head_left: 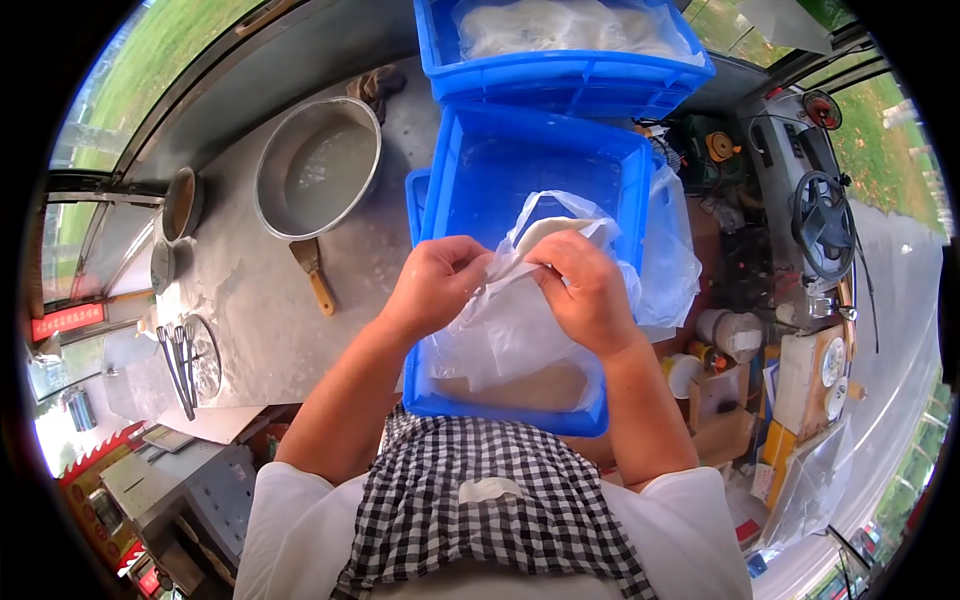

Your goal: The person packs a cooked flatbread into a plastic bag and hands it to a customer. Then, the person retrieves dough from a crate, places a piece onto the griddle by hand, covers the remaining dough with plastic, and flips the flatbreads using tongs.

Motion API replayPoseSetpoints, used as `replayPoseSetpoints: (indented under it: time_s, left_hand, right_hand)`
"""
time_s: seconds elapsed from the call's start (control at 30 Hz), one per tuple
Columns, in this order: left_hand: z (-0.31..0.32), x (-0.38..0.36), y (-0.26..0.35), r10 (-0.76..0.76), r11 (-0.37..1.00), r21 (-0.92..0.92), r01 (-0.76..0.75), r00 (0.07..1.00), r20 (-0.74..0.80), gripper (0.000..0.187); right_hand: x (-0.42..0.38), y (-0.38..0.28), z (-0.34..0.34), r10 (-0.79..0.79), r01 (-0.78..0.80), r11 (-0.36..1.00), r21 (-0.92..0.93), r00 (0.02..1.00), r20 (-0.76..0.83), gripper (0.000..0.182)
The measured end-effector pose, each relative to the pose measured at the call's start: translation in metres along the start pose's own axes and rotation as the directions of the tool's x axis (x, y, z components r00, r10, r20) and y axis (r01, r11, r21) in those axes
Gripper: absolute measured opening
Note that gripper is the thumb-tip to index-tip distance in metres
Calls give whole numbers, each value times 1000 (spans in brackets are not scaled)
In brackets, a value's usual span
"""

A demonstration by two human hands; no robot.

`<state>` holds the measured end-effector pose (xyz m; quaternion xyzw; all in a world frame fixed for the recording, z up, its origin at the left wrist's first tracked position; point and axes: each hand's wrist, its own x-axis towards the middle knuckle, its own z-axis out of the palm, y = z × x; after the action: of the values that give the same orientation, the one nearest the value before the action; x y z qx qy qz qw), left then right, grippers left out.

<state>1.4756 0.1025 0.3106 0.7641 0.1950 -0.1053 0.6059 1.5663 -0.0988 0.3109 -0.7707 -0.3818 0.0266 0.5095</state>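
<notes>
Both hands meet over a blue plastic crate [640, 180]. My left hand [437, 283] pinches one edge of a thin, clear plastic bag [500, 335]. Opposite it, my right hand [583, 288] pinches the bag too, fingers closed. Between and just beyond the hands, a pale, flat, dough-like piece [553, 228] shows inside the plastic. The bag hangs down over the near part of the crate, where a beige surface [540, 388] lies beneath it.
A second blue crate [570, 70] behind holds white dough-like lumps under plastic. To the left, a metal basin [368, 180] of cloudy liquid and a wooden-handled scraper [318, 283] rest on the metal table [260, 340]. Farther right are a steering wheel [824, 226] and cardboard boxes [722, 425].
</notes>
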Motion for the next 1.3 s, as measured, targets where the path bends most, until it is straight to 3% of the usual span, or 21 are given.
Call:
replayPoseSetpoints:
  time_s: [0.07, 0.17, 0.27, 0.37, 0.57, 0.67, 0.77, 0.9, 1.0, 1.03, 1.13, 1.3]
  left_hand:
    - [-3, 2, -6, 7, 996, 87, -4, 999, -35, 29]
    - [0, -5, 10, -16, 1000, 22, 17, 999, -49, 23]
    - [11, -11, 14, 84, 985, -142, -96, 992, -90, 23]
    - [9, -10, 3, 57, 980, -193, -58, 998, -9, 22]
    - [17, -16, 12, 30, 971, -238, -33, 999, -17, 19]
    - [14, -16, 9, 76, 990, -124, -74, 997, 12, 17]
    - [12, -11, 1, 108, 989, -84, -121, 984, -144, 17]
    - [3, -1, 4, -42, 974, -226, -22, 961, -272, 21]
    - [-5, 7, -1, -189, 852, -521, 52, 958, -215, 21]
    - [-12, 9, -1, -200, 866, -492, 88, 963, -179, 23]
    - [-9, 10, 12, -184, 655, -753, -61, 954, -238, 25]
    - [-31, 13, 24, -191, 645, -756, -113, 934, -303, 28]
  right_hand:
    - [-2, 0, -2, 7, -7, 1000, 22, 1000, -8, 13]
    - [-2, -4, -6, 18, -18, 1000, 26, 1000, -1, 13]
    - [-4, -2, -7, -12, 12, 1000, 10, 1000, 5, 14]
    - [-5, -1, -7, -25, 25, 1000, 9, 1000, 10, 15]
    - [-7, -2, -11, -44, 44, 999, 0, 999, -20, 15]
    - [-8, -1, -11, -49, 49, 999, 0, 999, -16, 16]
    - [-8, -3, -12, -58, 58, 998, -7, 998, -18, 16]
    - [-11, -6, -19, -42, 43, 999, 8, 999, -17, 17]
    - [-16, -2, -31, -33, 33, 999, 23, 999, 14, 18]
    - [-19, -3, -36, -24, 24, 999, 25, 999, 29, 18]
    - [-32, 0, -51, 13, -13, 1000, -9, 997, 70, 18]
    - [-54, 2, -76, 118, -101, 990, -94, 974, 191, 19]
